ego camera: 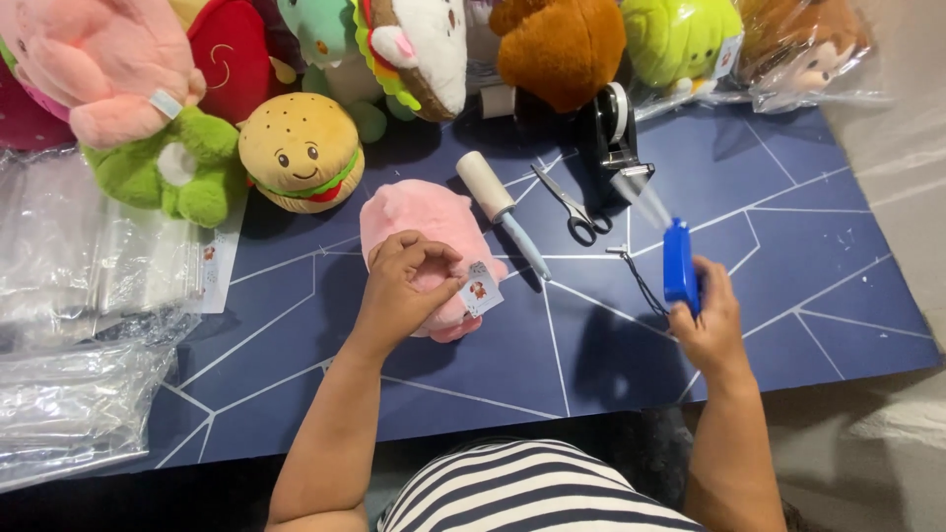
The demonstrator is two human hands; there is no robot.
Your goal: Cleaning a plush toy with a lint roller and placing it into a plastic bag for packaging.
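Observation:
A pink plush toy (419, 222) lies on the dark blue mat (788, 246) in front of me. My left hand (404, 286) rests on top of it, fingers pinched near its small paper tag (480, 289). My right hand (711, 315) grips a blue hand-held tool (679, 264) with a black wrist cord, held upright to the right of the plush and apart from it.
A lint roller (498, 202), scissors (572, 205) and a black tape dispenser (613, 133) lie behind the plush. Several plush toys line the back edge, including a burger-shaped one (301, 148). Clear plastic bags (89, 325) are piled at the left.

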